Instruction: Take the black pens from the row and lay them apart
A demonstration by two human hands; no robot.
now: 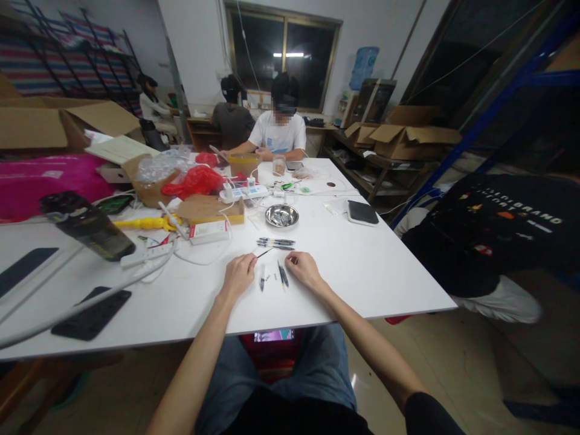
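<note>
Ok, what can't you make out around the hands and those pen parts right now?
- Head view: right hand is curled; what its fingers pinch is hidden.
- Left hand holds a thin dark rod; its type is too small to tell.
- Small parts between the hands: too tiny to identify.
- Pens beyond: tips and caps blurred.

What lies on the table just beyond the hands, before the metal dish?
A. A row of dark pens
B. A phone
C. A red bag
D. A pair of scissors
A: several dark pens lie side by side between the hands and the metal dish.
</note>
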